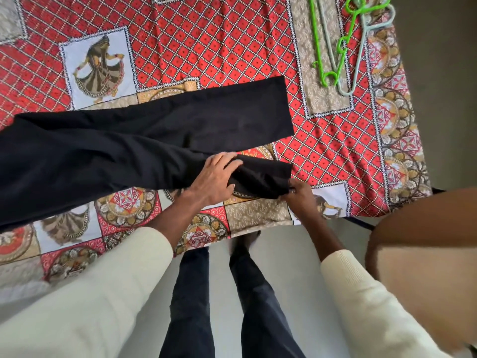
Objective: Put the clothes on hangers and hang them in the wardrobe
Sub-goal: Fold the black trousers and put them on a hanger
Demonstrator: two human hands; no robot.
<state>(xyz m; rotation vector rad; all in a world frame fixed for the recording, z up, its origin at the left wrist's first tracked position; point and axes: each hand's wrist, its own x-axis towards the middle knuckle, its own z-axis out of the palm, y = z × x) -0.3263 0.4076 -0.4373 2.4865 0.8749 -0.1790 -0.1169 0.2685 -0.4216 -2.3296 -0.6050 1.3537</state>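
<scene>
Black trousers [144, 135] lie spread across the patterned bed cover [219, 42], legs pointing right. My left hand [215, 178] grips the near leg a little back from its hem, fingers over the cloth and thumb below it. My right hand [299, 193] pinches the hem corner of that same leg. A green hanger [344, 40] and a pale grey-blue hanger [361, 55] lie together on the bed at the far right.
The bed's near edge [232, 233] runs across the middle of the view, with pale floor [284, 267] and my legs below it. A brown chair [426, 244] with a padded seat stands close at the right.
</scene>
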